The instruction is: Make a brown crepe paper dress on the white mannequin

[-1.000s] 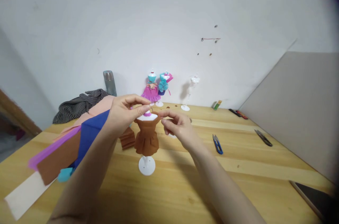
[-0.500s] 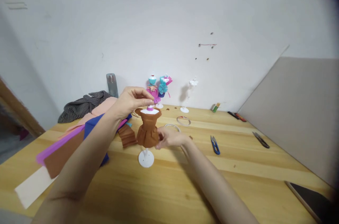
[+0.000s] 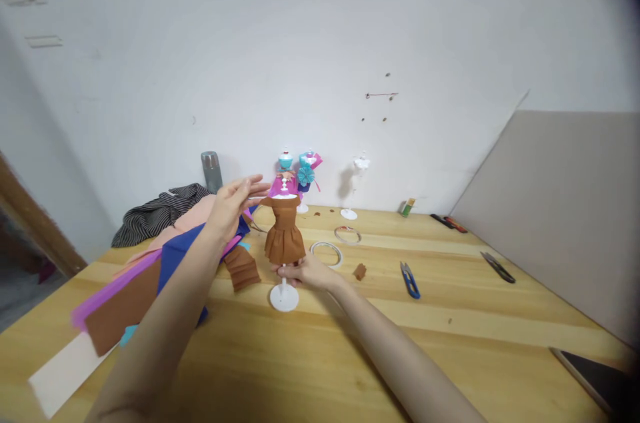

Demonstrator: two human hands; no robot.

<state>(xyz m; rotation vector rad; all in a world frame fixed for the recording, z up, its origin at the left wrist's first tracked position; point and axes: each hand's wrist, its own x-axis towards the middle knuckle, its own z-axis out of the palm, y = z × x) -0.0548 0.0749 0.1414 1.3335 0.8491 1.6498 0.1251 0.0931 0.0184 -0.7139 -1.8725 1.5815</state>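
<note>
A small white mannequin stand (image 3: 283, 298) wearing a brown pleated dress (image 3: 284, 232) stands upright on the wooden table (image 3: 350, 356). My right hand (image 3: 307, 272) pinches the thin pole of the stand just under the skirt. My left hand (image 3: 234, 202) hovers to the left of the dress top, fingers stretched out, holding nothing. A folded brown scrap (image 3: 242, 268) lies beside the stand.
Coloured fabric sheets (image 3: 145, 263) and a striped cloth (image 3: 155, 210) lie at the left. Two dressed mannequins (image 3: 295, 173) and a bare white one (image 3: 356, 183) stand by the wall. Tape rings (image 3: 326, 253), blue snips (image 3: 409, 278), black scissors (image 3: 497, 266) and a phone (image 3: 595, 380) lie on the right.
My left hand let go of the mannequin's top and opened. My right hand slid down from the dress to the pole below the skirt. The stand shifted slightly right.
</note>
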